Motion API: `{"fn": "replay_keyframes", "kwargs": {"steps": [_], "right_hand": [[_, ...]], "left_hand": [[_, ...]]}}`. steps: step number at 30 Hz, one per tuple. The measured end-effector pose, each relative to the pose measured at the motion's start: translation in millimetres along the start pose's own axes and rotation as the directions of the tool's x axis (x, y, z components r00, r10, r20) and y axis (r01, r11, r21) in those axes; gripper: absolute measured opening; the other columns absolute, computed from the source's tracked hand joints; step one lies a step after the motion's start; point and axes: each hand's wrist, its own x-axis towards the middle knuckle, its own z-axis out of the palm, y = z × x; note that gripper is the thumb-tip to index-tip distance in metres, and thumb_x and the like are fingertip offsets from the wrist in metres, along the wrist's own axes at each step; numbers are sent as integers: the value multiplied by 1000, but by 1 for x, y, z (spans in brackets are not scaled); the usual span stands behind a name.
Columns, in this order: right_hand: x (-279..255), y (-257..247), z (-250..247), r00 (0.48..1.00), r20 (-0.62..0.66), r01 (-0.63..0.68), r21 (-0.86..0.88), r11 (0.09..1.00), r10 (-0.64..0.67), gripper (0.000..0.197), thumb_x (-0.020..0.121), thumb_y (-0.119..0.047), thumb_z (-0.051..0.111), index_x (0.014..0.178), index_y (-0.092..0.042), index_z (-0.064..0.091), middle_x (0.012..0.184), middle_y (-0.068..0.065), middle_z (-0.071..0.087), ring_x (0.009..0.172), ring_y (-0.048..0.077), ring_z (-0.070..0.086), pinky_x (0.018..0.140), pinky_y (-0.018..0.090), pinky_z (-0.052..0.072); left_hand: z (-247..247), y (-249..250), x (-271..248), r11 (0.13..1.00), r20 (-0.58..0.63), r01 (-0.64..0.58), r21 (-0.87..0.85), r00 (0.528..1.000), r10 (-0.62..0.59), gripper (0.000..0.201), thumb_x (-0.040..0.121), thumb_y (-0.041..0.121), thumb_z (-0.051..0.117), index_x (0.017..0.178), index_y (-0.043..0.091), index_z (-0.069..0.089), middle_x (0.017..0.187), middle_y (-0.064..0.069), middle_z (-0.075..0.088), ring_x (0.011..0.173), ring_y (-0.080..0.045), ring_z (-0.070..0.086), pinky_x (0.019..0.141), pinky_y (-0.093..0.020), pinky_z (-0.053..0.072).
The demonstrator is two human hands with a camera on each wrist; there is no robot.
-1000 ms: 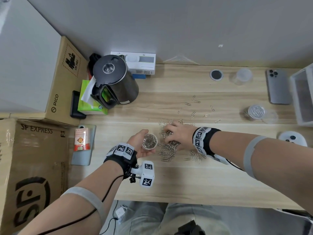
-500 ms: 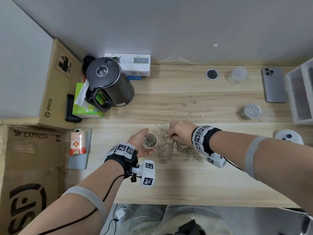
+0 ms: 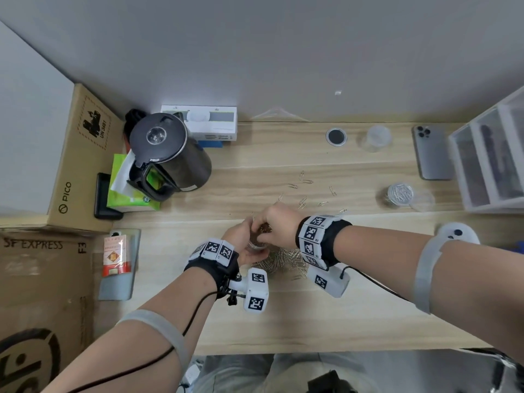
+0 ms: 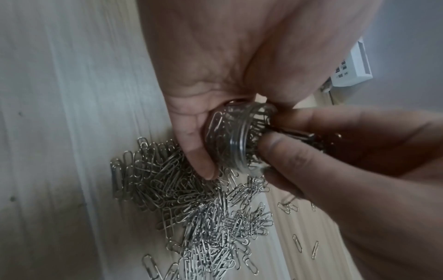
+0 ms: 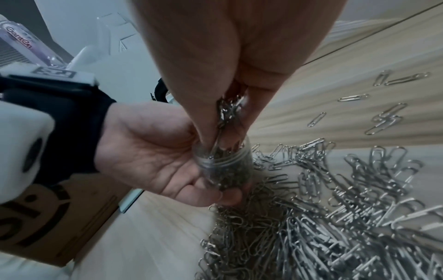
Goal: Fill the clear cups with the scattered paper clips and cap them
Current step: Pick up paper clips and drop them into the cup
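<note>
My left hand [image 3: 241, 242] grips a small clear cup [image 4: 230, 140] [image 5: 223, 163] part full of paper clips, held just above the desk. My right hand [image 3: 279, 225] pinches a bunch of paper clips [image 5: 227, 111] and holds it at the cup's mouth, fingertips [image 4: 275, 149] touching the rim. A heap of silver paper clips [image 3: 286, 262] [image 4: 196, 212] [image 5: 335, 217] lies under and to the right of both hands. Another cup full of clips [image 3: 399, 194] lies at the right, and an empty clear cup [image 3: 377, 137] stands at the back.
Loose clips [image 3: 304, 191] are scattered beyond the hands. A black kettle [image 3: 167, 157] stands at the left, a phone [image 3: 432, 151] and a clear drawer unit [image 3: 493, 160] at the right. A round desk grommet [image 3: 336, 136] sits at the back. Cardboard boxes [image 3: 42, 279] flank the left.
My right hand left the heap with a pinch of clips and came over the cup. My left hand moved the cup slightly up and right, to meet it.
</note>
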Motion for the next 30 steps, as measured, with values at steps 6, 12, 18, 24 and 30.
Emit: {"fn": "replay_keyframes", "kwargs": {"steps": [6,12,18,24,30], "right_hand": [[-10,-1,2,998,56,-36,68,997,32,33,81,-7,64,109,-23,72,111,-6,68,94,10,63,84,21,49],[-20,2,-8,1000,0,5,222,975,-5,36,80,1,53,93,-25,73,101,-7,73,94,9,68,88,33,56],[-13,53,-31,945,-243,-224,10,975,220,25,84,-12,57,105,-21,64,106,-3,64,93,17,63,84,37,55],[1,104,-36,865,-302,-436,-55,898,401,48,80,-17,64,127,-16,56,128,8,49,120,30,48,100,37,41],[22,92,-20,938,-169,-336,-237,912,302,67,77,-18,60,141,-22,42,141,4,39,128,27,35,108,43,36]], "left_hand": [[-1,-6,3,1000,-20,10,-23,1000,-11,36,102,36,53,120,7,63,99,-19,68,80,-31,68,86,-54,59],[0,-9,0,999,-4,36,41,999,-36,40,91,54,62,106,17,63,100,-17,70,86,-38,69,93,-53,56],[-13,-11,-4,997,-1,28,74,1000,-28,43,86,49,73,111,17,57,105,-24,61,70,-33,68,91,-48,58],[-31,-21,-2,995,55,-14,98,998,9,40,90,43,69,114,12,60,96,-23,69,76,-34,66,94,-50,54],[-41,-29,-6,991,148,-31,131,989,12,42,93,29,68,127,9,56,118,-24,62,72,-29,66,68,-36,60]]}}
